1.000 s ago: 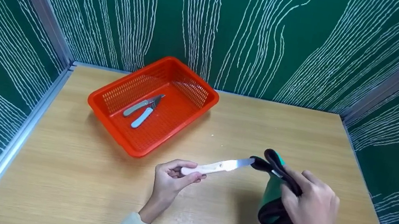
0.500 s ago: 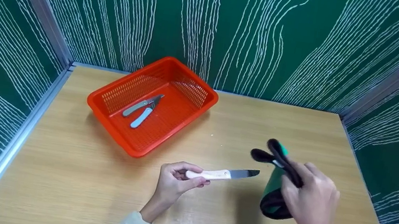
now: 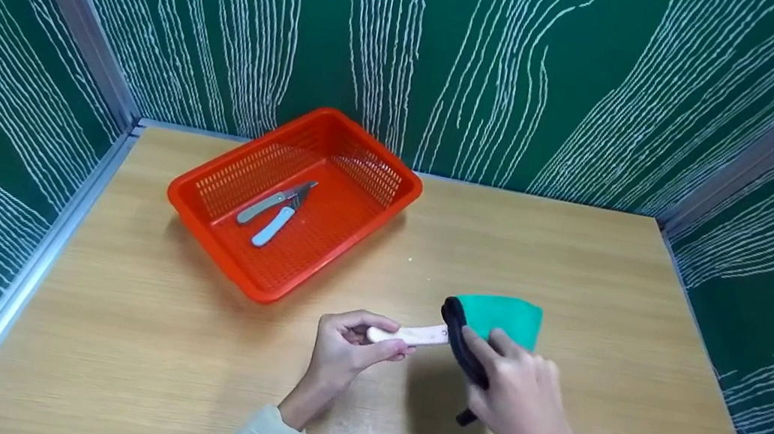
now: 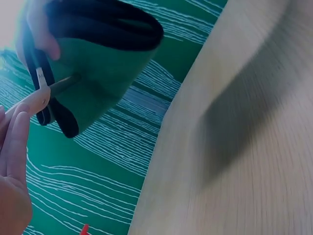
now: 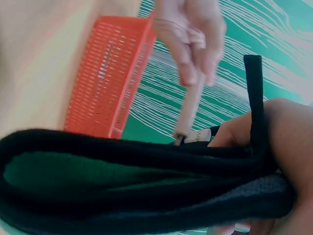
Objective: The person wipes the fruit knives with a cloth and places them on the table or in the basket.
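In the head view my left hand [image 3: 345,351] pinches the pale pink handle of a knife [image 3: 408,335] between thumb and fingers, above the table. My right hand [image 3: 525,395] grips a folded green cloth [image 3: 502,316] with thick black edging. The cloth's black edge meets the front of the handle, and the blade is hidden there from above. From the left wrist, the knife's blade [image 4: 63,85] shows against the green cloth [image 4: 98,73]. A small white label [image 5: 198,135] shows on the cloth in the right wrist view.
A red plastic basket [image 3: 343,256] with perforated sides stands at the back left of the wooden table [image 3: 113,330]. Inside lie a grey-handled utensil [image 3: 259,208] and a pale blue-handled one [image 3: 272,227], their metal ends crossing. Green walls with white wavy lines surround the table.
My right hand has moved left with the cloth, whose green side now faces up. It now covers the blade, which was bare half a second ago. My left hand has shifted slightly right.
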{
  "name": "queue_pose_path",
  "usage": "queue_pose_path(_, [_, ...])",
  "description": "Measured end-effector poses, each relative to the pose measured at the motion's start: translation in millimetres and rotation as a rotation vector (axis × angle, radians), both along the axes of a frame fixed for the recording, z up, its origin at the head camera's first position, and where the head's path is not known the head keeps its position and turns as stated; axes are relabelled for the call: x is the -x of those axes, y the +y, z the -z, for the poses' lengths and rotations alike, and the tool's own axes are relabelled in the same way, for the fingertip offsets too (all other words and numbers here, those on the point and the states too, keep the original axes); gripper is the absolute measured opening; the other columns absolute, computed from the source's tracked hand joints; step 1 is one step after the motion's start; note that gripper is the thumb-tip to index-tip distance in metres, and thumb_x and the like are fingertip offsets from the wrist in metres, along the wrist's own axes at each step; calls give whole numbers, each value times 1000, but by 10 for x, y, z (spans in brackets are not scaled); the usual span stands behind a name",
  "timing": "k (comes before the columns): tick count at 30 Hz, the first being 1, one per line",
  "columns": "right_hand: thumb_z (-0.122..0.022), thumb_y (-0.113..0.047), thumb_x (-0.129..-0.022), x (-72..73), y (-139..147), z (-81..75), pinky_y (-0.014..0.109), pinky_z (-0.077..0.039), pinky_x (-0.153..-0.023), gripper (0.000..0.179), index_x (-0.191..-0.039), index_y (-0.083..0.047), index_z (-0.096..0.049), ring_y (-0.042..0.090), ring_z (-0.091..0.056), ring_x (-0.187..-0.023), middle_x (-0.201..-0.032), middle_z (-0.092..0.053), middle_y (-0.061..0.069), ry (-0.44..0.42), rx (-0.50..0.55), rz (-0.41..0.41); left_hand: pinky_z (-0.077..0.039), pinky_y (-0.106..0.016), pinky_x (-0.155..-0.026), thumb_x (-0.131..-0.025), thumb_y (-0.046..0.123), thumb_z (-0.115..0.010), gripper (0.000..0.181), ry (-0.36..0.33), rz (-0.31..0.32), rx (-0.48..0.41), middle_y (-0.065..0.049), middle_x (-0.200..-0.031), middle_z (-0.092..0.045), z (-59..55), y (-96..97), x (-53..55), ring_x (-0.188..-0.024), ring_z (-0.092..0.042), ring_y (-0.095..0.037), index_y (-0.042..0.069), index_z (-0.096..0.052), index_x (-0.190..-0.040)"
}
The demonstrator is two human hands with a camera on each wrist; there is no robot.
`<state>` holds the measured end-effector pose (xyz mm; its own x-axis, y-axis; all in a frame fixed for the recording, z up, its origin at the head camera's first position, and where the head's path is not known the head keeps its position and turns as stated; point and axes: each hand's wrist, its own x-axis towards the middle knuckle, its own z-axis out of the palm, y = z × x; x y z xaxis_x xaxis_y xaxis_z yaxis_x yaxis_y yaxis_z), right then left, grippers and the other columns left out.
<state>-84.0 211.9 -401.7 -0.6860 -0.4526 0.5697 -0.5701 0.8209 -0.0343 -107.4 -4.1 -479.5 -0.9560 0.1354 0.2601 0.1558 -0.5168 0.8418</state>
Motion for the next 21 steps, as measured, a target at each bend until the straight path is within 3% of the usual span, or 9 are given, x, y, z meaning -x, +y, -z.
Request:
queue_pose_path(7, [-63, 0, -55, 22, 34, 94, 18, -19, -35, 44, -97, -7, -74, 9, -27, -41, -69, -44, 0, 45, -9, -28, -57, -43, -61, -74, -12, -72, 27, 26, 11, -64, -26, -82, -67, 21, 28, -12, -69, -69, -37, -26, -57, -92])
queue_pose_path(21, [-64, 0, -60, 88, 275, 144, 20, -22, -33, 36, -94, -5, -75, 12, -31, -40, -66, -49, 3, 25, 20, 45, -56, -47, -62, -74, -12, -72, 27, 43, -1, -85, -27, -80, -65, 7, 16, -28, -69, -69, -37, -26, -56, -90])
